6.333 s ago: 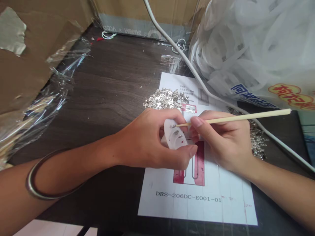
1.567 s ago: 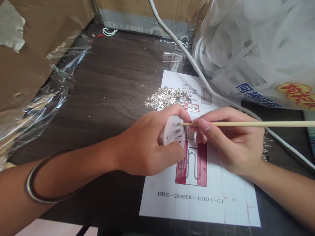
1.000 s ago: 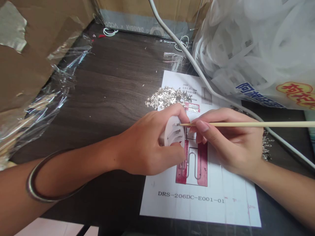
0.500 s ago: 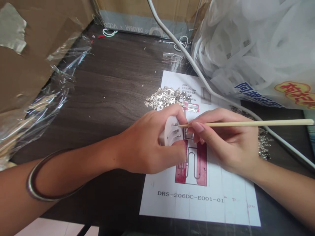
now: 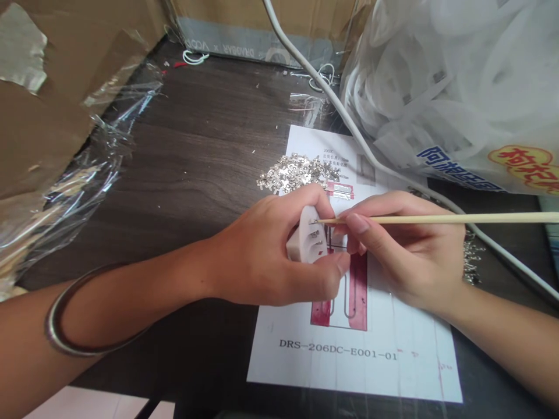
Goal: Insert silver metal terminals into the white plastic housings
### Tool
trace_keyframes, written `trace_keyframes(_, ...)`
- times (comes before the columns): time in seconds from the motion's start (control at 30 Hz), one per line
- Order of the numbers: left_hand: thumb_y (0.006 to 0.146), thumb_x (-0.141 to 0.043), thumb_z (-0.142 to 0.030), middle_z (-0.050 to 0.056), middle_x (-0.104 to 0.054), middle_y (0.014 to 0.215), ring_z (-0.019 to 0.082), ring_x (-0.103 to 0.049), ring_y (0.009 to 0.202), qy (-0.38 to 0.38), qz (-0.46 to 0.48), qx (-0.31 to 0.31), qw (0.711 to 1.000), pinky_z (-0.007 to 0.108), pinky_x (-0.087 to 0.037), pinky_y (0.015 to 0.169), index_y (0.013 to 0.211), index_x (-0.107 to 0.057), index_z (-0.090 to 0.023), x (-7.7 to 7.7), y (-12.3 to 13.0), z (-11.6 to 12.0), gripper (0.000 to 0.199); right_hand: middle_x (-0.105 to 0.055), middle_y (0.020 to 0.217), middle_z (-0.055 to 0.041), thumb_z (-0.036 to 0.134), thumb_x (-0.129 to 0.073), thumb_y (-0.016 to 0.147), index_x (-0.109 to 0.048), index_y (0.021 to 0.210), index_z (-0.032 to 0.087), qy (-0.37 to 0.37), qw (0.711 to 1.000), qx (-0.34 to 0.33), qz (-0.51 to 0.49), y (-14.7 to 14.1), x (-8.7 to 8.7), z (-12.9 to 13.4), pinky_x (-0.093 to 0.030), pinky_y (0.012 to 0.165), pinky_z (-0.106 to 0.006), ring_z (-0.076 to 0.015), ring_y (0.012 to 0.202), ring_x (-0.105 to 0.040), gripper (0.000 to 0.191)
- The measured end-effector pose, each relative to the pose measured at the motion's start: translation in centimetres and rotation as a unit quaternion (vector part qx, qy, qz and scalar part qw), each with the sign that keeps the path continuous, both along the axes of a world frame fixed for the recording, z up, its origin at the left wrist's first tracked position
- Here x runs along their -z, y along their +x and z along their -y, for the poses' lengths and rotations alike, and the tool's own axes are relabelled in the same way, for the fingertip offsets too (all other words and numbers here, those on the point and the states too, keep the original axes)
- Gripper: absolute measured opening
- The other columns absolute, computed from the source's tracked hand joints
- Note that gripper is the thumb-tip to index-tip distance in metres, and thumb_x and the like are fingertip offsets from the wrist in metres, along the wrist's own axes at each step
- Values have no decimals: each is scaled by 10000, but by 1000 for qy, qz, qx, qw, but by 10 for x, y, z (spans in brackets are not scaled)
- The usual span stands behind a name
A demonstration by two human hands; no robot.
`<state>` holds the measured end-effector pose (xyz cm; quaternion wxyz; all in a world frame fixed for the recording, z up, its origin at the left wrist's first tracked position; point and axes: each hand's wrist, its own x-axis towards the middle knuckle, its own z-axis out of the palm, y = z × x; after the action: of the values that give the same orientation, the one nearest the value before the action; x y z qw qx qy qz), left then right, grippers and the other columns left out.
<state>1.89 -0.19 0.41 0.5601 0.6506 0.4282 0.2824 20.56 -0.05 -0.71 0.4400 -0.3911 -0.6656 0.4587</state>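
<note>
My left hand is wrapped round a small white plastic housing, a rounded piece with slots in its face and bits of metal showing in them. Between the thumb and fingers of my right hand is a thin wooden stick, held almost level. Its pointed tip meets the uppermost slot of the housing. Just beyond my left hand lies a heap of small silvery metal clips. Both hands are above a printed sheet with a red-marked drawing, partly covered by them.
A white cable crosses from the back to the right edge. At the back right stands a clear plastic bag of white parts. More metal pieces lie beyond my right hand. Cardboard boxes line the left and back.
My left thumb has lifted off the lower part of the housing and reaches further right. The housing has turned slightly, and my right hand with the stick has shifted a little to the right.
</note>
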Motion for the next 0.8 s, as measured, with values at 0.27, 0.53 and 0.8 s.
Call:
trace_keyframes(0.27,731,-666,-351,-77,-539,571,92,-463,483,-7,-18,4,1000,223,-354,435,865,-546,-209,-2,-1,0,229,-628,617,15,160,-690,848,-685,796,241,-7,1000,5,22,1,-3,1,-400,452,-280,-108,509,-535,96)
trace_keyframes(0.53,721,-668,-343,-74,-532,563,93,-457,481,-19,-19,1,1000,219,-347,437,860,-543,-213,-3,0,0,228,-629,618,5,171,-672,864,-677,777,244,-11,999,8,30,-1,-5,0,-399,443,-298,-124,505,-535,114)
trace_keyframes(0.8,719,-676,-337,-76,-548,572,91,-473,488,-24,-18,1,1000,222,-356,451,858,-549,-212,-4,0,-1,227,-622,596,16,151,-676,856,-675,792,218,9,1000,11,25,-1,-4,0,-405,435,-269,-105,495,-538,93)
